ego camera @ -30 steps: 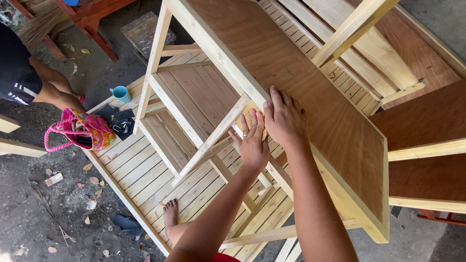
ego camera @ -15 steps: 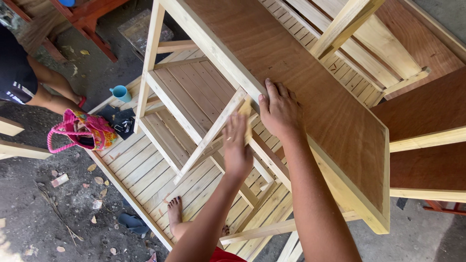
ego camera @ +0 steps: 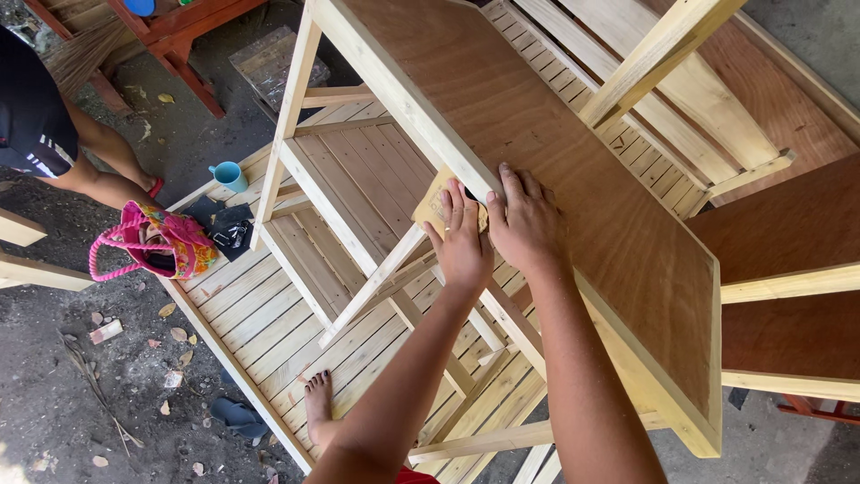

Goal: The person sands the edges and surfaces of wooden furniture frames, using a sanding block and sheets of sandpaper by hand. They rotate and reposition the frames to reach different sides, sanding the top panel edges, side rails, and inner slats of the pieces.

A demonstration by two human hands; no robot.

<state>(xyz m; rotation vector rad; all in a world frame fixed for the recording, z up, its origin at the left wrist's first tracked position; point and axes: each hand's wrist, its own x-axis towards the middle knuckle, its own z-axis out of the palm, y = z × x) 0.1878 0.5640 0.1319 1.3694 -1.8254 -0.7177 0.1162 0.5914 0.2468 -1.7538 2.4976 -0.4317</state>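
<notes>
From the head camera: the left hand (ego camera: pixel 463 240) presses a sheet of sandpaper (ego camera: pixel 434 203) flat against the pale edge rail of the wooden table (ego camera: pixel 573 179), fingers together on top of it. The right hand (ego camera: pixel 527 221) lies open just beside it, palm down on the brown tabletop (gripping nothing). Below, a bare foot (ego camera: pixel 316 403) stands on the slatted platform (ego camera: pixel 269 314); a pink bag (ego camera: pixel 152 242) and blue cup (ego camera: pixel 229 176) sit at its left edge.
</notes>
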